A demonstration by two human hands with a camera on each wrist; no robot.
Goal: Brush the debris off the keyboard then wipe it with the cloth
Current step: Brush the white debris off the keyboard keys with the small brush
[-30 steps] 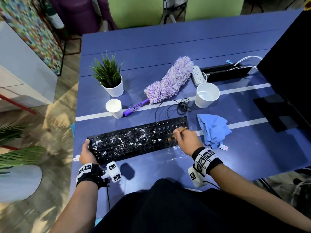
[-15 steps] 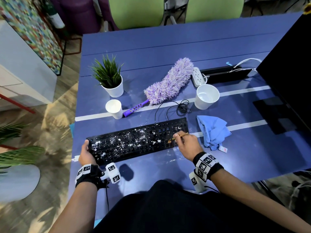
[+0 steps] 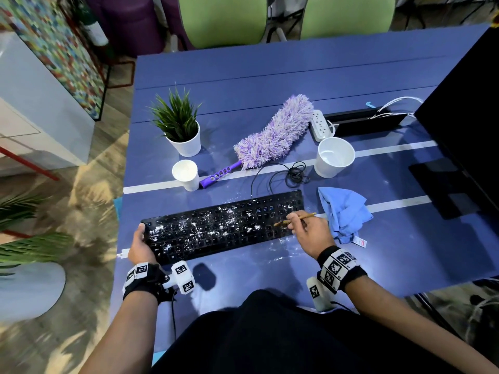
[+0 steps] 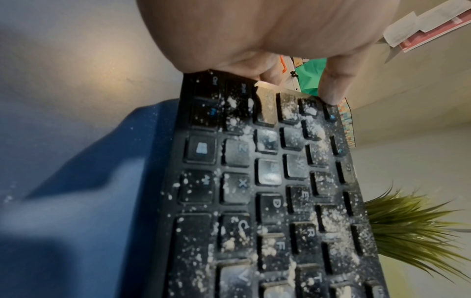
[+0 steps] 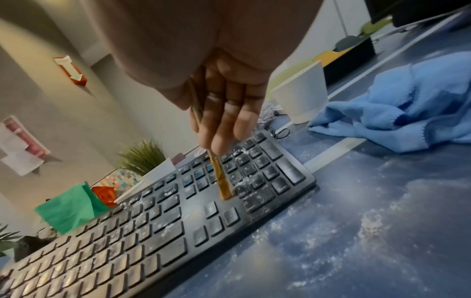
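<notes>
Keyboard (image 3: 224, 228) lay flat on the blue counter (image 3: 270, 76), near edge. Right hand (image 3: 310, 233) fingers (image 5: 224, 121) pinched a thin brush (image 5: 221, 181), bristles on the keys beside the numpad. Left hand (image 3: 140, 247) gripped the keyboard's left end. Two white cups (image 3: 334, 156) behind it, contents unclear. White powder speckled the black keys, thickest left and centre. Blue cloth (image 3: 343, 214) lay crumpled just right.
</notes>
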